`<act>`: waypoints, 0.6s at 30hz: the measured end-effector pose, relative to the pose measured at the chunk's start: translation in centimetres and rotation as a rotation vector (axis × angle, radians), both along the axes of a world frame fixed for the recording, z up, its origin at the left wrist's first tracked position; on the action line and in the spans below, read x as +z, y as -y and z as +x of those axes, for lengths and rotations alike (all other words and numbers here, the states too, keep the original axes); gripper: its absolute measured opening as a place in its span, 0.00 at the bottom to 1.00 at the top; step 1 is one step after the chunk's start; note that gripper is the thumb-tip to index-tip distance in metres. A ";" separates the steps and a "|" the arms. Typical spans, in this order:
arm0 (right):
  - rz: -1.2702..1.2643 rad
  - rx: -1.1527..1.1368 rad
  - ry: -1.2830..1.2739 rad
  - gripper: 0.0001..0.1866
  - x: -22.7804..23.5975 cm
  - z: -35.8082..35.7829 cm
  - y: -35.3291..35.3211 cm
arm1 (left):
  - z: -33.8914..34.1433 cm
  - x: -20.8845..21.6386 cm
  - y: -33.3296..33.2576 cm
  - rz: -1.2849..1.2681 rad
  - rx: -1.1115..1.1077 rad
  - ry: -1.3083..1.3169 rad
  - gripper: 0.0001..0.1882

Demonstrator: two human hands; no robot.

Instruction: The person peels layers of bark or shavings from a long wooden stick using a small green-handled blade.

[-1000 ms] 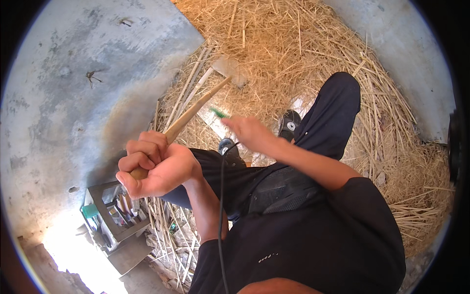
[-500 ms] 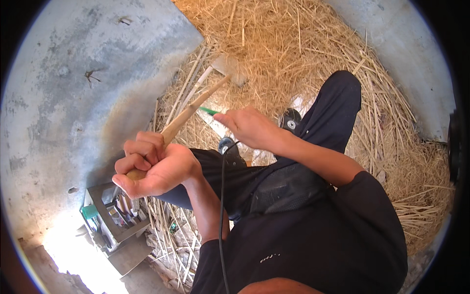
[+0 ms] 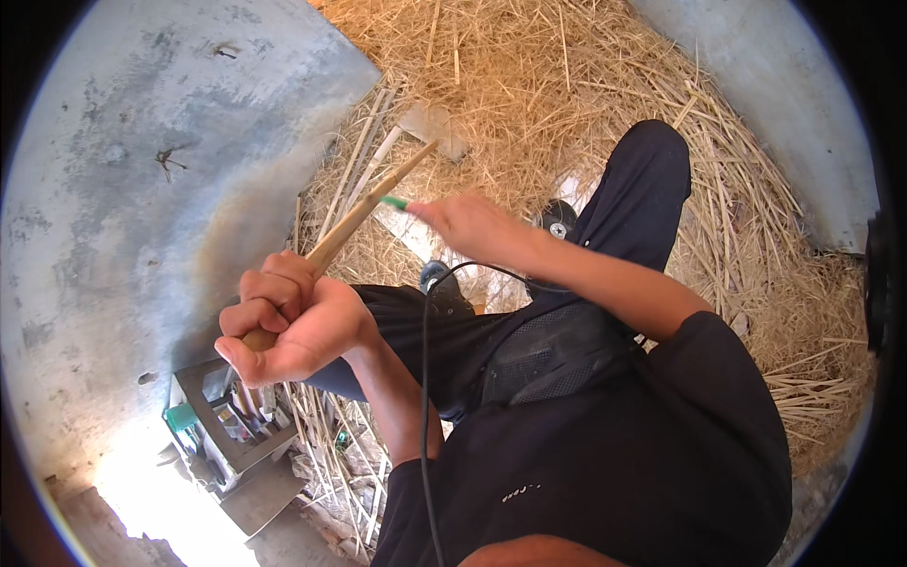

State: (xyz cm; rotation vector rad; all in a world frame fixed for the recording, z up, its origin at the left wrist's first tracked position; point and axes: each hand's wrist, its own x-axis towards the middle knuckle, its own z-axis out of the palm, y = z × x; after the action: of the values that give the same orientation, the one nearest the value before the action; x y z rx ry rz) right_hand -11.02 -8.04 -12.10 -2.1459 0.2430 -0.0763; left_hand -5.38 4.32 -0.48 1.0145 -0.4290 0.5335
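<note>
A long tapered wooden stick (image 3: 357,215), pale and shaved, slants up and away in front of me. My left hand (image 3: 300,326) is closed around its thicker end, and the stick points to the upper right. My right hand (image 3: 472,225) is pinched on a small green object (image 3: 394,203); only its tip shows past the fingers, so I cannot tell its kind. That green tip lies against or just beside the stick's right edge, about midway along the stick's visible length.
Wood shavings and thin strips (image 3: 529,85) heap across the floor ahead and to the right. At lower left stands a grey open box (image 3: 241,444) with tools. A grey wall (image 3: 170,189) rises on the left. A black cable (image 3: 424,378) hangs across my lap.
My right hand has shifted slightly up and left with the green object, staying by the stick. The cable now bows out more toward my right forearm. My left hand keeps its grip.
</note>
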 end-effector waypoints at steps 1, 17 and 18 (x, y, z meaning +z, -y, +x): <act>-0.042 -0.011 -0.063 0.35 -1.5 0.5 0.8 | -0.1 -0.1 -0.1 0.007 -0.021 0.001 0.25; 0.054 -0.030 0.082 0.33 -0.4 0.4 0.4 | 0.0 -0.2 -0.3 0.049 -0.115 0.032 0.26; 0.103 -0.021 0.125 0.33 0.2 0.1 -0.2 | 0.0 -0.3 -0.5 0.054 -0.151 0.047 0.25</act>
State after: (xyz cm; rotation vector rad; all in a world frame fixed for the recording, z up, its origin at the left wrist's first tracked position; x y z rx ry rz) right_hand -10.93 -7.81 -11.88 -2.0279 0.1923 -0.2054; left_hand -5.39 4.80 -0.80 1.0142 -0.5596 0.4125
